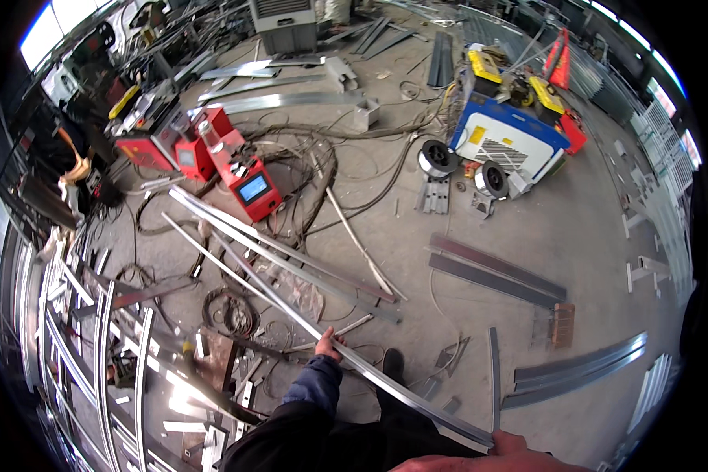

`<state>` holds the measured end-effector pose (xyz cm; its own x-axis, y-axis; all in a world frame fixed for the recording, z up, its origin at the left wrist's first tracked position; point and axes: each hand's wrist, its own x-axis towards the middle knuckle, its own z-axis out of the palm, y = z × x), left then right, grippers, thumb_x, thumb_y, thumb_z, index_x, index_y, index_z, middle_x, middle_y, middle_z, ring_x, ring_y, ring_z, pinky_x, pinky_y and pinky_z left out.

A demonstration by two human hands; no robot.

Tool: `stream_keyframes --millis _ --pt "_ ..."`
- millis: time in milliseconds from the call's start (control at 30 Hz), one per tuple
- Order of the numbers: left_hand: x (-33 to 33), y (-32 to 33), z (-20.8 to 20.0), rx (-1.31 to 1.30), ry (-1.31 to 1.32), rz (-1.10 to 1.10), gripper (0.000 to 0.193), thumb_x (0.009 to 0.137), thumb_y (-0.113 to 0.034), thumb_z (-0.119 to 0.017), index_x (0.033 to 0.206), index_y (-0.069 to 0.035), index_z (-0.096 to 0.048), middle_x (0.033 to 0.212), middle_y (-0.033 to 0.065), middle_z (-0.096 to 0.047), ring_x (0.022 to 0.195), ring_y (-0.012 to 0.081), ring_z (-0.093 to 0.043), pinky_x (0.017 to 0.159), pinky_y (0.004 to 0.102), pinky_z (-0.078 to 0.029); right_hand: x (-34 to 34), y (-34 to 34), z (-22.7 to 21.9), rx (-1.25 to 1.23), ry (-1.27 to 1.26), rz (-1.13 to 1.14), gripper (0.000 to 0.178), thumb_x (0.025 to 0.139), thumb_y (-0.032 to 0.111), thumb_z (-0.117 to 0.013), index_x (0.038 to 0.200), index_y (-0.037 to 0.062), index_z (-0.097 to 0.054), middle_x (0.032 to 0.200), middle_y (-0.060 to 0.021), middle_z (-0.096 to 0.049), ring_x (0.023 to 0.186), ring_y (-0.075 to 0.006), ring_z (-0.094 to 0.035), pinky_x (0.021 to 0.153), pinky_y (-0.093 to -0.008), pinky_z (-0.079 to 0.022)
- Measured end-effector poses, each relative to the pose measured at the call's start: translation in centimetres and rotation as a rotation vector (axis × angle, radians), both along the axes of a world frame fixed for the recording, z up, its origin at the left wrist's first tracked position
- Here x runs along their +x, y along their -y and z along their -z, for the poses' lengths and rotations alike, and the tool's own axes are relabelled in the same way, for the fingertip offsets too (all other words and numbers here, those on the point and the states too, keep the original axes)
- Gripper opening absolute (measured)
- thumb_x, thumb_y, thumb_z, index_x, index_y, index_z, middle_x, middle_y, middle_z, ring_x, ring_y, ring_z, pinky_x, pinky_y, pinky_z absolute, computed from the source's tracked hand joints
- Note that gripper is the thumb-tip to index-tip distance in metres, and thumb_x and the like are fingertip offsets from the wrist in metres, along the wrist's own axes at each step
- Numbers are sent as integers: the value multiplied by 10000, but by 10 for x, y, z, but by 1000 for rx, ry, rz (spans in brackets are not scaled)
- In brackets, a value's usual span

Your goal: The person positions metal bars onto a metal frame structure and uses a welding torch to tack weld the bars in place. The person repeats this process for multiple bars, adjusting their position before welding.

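A long silvery metal tube [401,391] slants across the lower middle. My left hand [330,344] is closed around it partway along. At its near end, by the lower edge, my right hand [505,447] grips it; the bottom of the picture cuts off part of this hand. The tube's far part reaches up and left over other long metal bars [291,259] on the floor. One thinner bar [211,256] lies to the left of these. My shoe [393,363] shows just beyond the tube.
Red machines [248,185], one with a lit screen, stand at the upper left amid cables. A blue-and-white machine [511,138] and wire spools [437,160] are at the upper right. Metal frames [106,370] crowd the left. Flat strips [495,271] and channel pieces [574,371] lie right.
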<state>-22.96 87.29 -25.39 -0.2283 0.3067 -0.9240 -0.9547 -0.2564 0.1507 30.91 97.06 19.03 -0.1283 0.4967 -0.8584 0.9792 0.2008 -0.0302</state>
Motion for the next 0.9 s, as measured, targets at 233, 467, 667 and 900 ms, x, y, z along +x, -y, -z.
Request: stream_keyframes --millis 233,467,667,900 --pt "78 -10 -28 -27 -16 35 189 1100 -286 -615 1036 -112 -579 859 96 -618 793 298 -623 757 467 -542 144 4 97 177 78 -198 476 804 475 -863 1129 138 -781 1030 -119 -824 1022 -356 -800 883 -519 -602" --pt "104 -16 -119 13 -176 -95 280 1114 -368 -597 975 -125 -610 841 68 -621 812 274 -623 789 447 -525 210 -50 140 105 -164 -246 553 866 502 -800 1248 106 -743 1153 -133 -815 1114 -358 -774 947 -519 -583" --pt "111 -10 -223 360 -254 -103 280 1061 -372 -676 1002 -99 -663 964 65 -694 934 277 -661 974 508 -542 229 -71 224 28 -389 -148 996 820 433 -892 1641 107 -431 1325 -299 -710 1276 -494 -661 1079 -547 -532" --pt "133 64 -394 520 -637 176 376 976 -383 -809 1227 -132 -683 1178 55 -698 1200 327 -644 1198 665 -435 169 -22 317 12 -521 -121 498 819 414 -865 1203 119 -750 1156 -168 -795 1130 -418 -741 974 -530 -582"
